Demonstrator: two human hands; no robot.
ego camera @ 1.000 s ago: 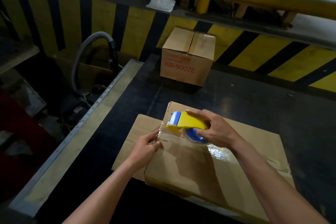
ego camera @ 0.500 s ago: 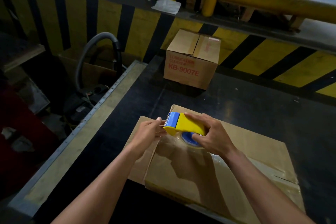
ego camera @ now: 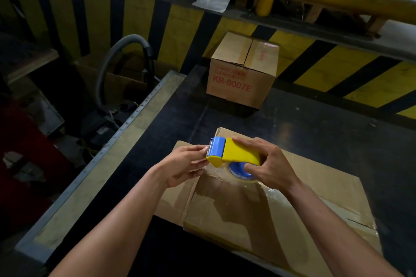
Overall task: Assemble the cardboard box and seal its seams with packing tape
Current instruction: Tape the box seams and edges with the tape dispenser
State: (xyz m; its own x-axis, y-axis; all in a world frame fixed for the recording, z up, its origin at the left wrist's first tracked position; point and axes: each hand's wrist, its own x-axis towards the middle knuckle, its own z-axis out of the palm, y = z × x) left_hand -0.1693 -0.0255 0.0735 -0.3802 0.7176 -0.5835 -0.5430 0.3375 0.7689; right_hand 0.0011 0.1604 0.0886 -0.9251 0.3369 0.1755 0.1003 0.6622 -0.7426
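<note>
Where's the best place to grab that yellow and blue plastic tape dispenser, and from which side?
By the yellow curved handle, coming from above and behind, as the right hand does: the hump fits a palm, and it keeps fingers off the toothed metal blade at the blue front end.

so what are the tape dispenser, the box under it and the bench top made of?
Tape dispenser: moulded plastic, smooth yellow and blue shells with soft sheen; toothed edge looks metal. Box: brown cardboard, matte, glossy where clear tape covers it. Bench top: dark, slightly reflective sheet, rubber or painted metal; can't tell.
</note>
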